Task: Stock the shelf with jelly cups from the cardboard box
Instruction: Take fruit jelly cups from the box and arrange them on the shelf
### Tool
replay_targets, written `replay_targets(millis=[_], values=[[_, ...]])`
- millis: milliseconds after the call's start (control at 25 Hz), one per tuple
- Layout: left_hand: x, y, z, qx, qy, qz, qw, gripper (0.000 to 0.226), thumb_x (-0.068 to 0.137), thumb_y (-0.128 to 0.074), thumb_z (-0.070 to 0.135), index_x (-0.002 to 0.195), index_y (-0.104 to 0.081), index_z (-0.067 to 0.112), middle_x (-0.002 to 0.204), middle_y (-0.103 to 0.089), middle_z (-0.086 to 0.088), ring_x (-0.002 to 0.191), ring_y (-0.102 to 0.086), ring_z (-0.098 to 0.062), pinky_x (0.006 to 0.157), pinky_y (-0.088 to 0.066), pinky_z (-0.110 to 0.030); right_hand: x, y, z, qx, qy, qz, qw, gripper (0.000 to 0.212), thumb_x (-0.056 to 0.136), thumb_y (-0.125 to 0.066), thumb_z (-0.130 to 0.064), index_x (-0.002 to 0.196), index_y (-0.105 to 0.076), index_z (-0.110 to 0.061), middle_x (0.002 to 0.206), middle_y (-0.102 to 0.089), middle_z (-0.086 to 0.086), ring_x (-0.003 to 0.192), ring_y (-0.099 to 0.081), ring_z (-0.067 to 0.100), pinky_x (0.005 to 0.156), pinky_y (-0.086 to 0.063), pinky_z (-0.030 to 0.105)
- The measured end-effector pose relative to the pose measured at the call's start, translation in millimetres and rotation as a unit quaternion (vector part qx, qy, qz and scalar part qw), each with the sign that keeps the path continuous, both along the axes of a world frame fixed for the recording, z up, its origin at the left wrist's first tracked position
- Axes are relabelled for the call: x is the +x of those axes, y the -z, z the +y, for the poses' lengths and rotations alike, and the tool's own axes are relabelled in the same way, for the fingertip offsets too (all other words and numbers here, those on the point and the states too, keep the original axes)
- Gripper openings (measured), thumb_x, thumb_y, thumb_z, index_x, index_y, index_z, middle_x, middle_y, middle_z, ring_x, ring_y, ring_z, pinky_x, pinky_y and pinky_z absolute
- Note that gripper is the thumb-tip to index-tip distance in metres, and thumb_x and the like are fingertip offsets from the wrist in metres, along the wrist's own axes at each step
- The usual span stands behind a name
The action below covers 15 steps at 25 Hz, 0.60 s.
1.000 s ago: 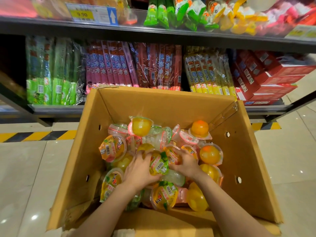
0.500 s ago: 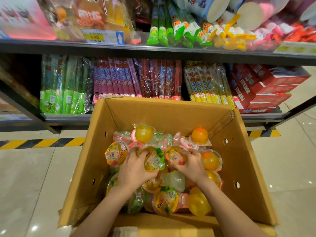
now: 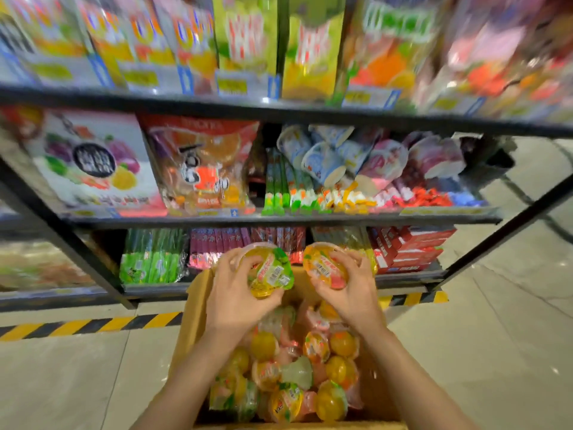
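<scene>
shelf unit point(image 3: 279, 220): black metal, three tiers showing, takes up the whole top half. kinda blurry, especially the top row
floor point(image 3: 496, 352): pale glossy tiles, with a yellow and black hazard stripe point(image 3: 93, 325) running along the foot of the shelving
cardboard box point(image 3: 193, 318): sits on the floor right in front of the bottom tier, open on top
top tier: tall bright snack bags point(image 3: 245, 35), too smeared to read
middle tier: big jelly bags point(image 3: 93, 162) on the left, small wrapped sweets and tubs on the right
bottom tier: green stick packs point(image 3: 152, 259) left, red boxes point(image 3: 409, 249) right
jelly cups in the box point(image 3: 297, 377): loose heap, yellow, orange, pink, one pale green
left hand point(image 3: 238, 293): fingers wrapped round a yellow jelly cup point(image 3: 269, 273) with a green-edged lid, held up above the box
right hand point(image 3: 350, 293): gripping an orange and pink jelly cup point(image 3: 325, 266), same height, label facing up
the two held cups: side by side, close but not touching, in front of the bottom tier
</scene>
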<state>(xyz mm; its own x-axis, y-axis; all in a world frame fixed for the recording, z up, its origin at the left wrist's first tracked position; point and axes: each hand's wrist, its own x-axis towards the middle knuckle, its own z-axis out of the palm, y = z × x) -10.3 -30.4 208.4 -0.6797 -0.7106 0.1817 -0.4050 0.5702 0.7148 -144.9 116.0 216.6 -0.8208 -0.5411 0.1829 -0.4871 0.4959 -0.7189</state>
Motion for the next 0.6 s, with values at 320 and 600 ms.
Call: replay_targets(millis=[320,600], values=[[23.1,-261.8,-11.8,-0.049,-0.037,0.078,0.995,0.05,0.066,-0.076,0.041,0.11,-0.057,0.027,0.131,-0.038,0.003,0.126,-0.039,-0.016,0.087,-0.043,-0.035,22.2,-256.5,-25.6,-0.089,-0.025,0.046,0.995,0.051,0.068,-0.081,-0.032,0.112,-0.062,-0.015,0.116,-0.042,0.002,0.112,-0.041,0.01,0.091,-0.024,0.004],[37.6,-444.4,-36.3,-0.091,-0.064,0.174,0.978,0.046,0.064,-0.076,0.036,0.105,-0.058,0.024,0.119,-0.037,0.009,0.123,-0.041,-0.016,0.093,-0.032,-0.024,35.2,-436.8,-62.4,-0.177,-0.057,0.101,0.977,0.048,0.068,-0.08,-0.034,0.11,-0.062,-0.019,0.118,-0.044,-0.002,0.113,-0.045,0.011,0.094,-0.03,0.01]])
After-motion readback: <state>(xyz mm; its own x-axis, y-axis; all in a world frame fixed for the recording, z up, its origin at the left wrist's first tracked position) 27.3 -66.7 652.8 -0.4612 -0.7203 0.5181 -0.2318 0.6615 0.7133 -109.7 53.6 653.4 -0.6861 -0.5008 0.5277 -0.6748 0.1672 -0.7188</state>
